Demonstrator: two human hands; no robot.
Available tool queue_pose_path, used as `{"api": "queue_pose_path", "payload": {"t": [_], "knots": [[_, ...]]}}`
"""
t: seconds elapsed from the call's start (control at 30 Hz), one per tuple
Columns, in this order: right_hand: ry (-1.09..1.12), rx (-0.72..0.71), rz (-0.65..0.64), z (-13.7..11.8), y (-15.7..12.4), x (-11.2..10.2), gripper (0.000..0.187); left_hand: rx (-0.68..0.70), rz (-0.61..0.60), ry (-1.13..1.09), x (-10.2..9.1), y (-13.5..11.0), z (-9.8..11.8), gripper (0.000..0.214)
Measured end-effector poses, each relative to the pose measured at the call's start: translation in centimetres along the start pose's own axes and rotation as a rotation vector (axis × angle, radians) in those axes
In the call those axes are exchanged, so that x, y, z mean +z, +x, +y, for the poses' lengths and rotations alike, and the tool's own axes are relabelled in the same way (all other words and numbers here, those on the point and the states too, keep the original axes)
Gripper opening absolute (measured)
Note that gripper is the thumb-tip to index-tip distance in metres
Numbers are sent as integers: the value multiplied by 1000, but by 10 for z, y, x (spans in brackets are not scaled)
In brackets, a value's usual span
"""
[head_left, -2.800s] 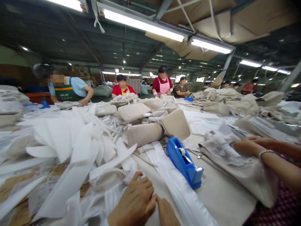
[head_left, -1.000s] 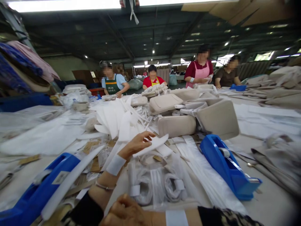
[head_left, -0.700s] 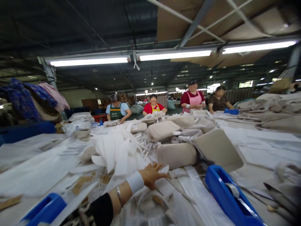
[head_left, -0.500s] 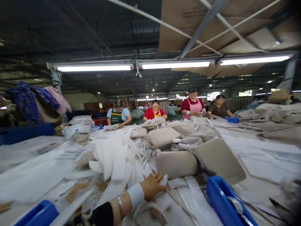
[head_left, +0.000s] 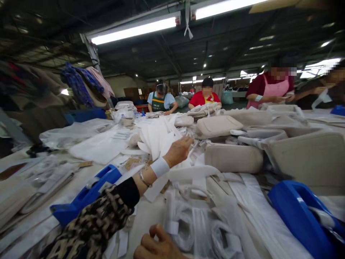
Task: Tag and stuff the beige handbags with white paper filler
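Note:
My left hand (head_left: 178,151), with a white band and a bracelet at the wrist, reaches to the edge of a pile of white strips (head_left: 156,135). Its fingers are drawn together by some thin white straps; what they grip, if anything, is hidden. Low at the bottom edge, my right hand (head_left: 159,244) is curled, its fingers bent inward, and whatever is in it cannot be seen. Right beside it lies a clear-wrapped item with coiled white straps (head_left: 196,219). Beyond the left hand sits a stack of beige padded bags (head_left: 233,158).
Blue tape dispensers (head_left: 88,194) stand left and right of my hands, the right-hand dispenser (head_left: 302,212) being close. Clear plastic bags (head_left: 99,140) cover the left side. Across the table work several people, one in a green apron (head_left: 159,102).
My view has swung left and tilted down. The left hand has moved forward from the near wrapped items to the white strips. My right hand has come into sight at the bottom.

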State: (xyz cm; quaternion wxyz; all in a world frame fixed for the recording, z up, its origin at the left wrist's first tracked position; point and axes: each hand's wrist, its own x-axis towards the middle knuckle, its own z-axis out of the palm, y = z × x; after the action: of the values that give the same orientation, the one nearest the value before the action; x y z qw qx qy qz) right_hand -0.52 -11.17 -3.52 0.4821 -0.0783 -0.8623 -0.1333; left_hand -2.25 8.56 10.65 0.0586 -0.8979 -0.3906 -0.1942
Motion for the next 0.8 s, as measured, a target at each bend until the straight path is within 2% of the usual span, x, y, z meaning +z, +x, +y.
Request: {"api": "queue_pose_path", "payload": {"t": [0.03,0.1,0.2,0.3,0.4,0.47,0.53,0.63,0.7,0.8], "knots": [[11,2,9,2,0,-6,27,-31,2,1,-4,-5,-7,47],[49,1,-9,5,2,-17,22,-69,-69,14,-11,-22,-17,56],[107,-4,-9,9,4,-27,20,-72,-311,72,-12,-62,-25,80],[105,0,-16,10,3,-27,23,-58,-468,124,-1,-102,-29,96],[83,8,-98,9,1,-26,25,-72,-469,174,21,-121,-37,101],[61,19,-138,8,0,-25,25,-78,-439,206,35,-116,-45,100],[25,34,-157,7,-1,-23,24,-91,-413,226,44,-100,-55,99],[-19,41,-160,7,-4,-13,24,-171,-381,247,52,-64,-72,96],[-18,43,-100,6,-5,-5,25,-221,-364,253,56,-38,-84,92],[-20,47,-71,8,-6,-2,28,-234,-332,243,63,0,-103,83]]}}
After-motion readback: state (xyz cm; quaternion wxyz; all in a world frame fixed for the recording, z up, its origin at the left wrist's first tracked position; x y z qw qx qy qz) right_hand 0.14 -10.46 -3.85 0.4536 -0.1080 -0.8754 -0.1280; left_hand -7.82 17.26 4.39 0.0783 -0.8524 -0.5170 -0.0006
